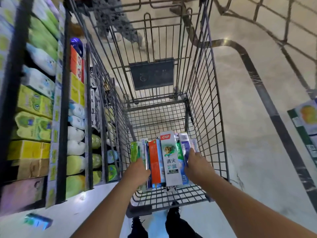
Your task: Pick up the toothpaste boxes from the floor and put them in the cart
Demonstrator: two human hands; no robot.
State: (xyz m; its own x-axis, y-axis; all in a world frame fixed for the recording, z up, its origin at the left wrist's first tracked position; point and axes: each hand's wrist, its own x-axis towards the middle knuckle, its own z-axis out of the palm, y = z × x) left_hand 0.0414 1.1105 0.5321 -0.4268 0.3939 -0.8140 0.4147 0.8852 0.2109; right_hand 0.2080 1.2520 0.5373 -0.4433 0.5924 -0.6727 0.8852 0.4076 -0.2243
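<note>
Both hands clamp a row of toothpaste boxes (164, 160) between them, inside the near end of the cart (202, 93). The left hand (137, 172) presses flat against the outer green box; the right hand (197, 166) presses the outer purple box from the opposite side. The boxes stand side by side on their long edges, packed face to face. Whether the fingers curl under the stack cannot be told: they are hidden behind the boxes.

Judged step: lowering the stack onto the cart floor.

Procedure:
1. Maintain inward pressure from both palms until the lower edges rest on the wire. The middle boxes are held by friction alone and are likely to drop first if pressure eases.
2. Keep the stack level; a tilt toward either palm lets the boxes fan out.
3. Set the stack down away from the side walls, so each hand has room to withdraw outward.
4. Release both sides together.

One more toothpaste box (38, 220) lies on the floor (103, 200), well outside the grip, to the left of the left forearm. The task is judged incomplete.
</note>
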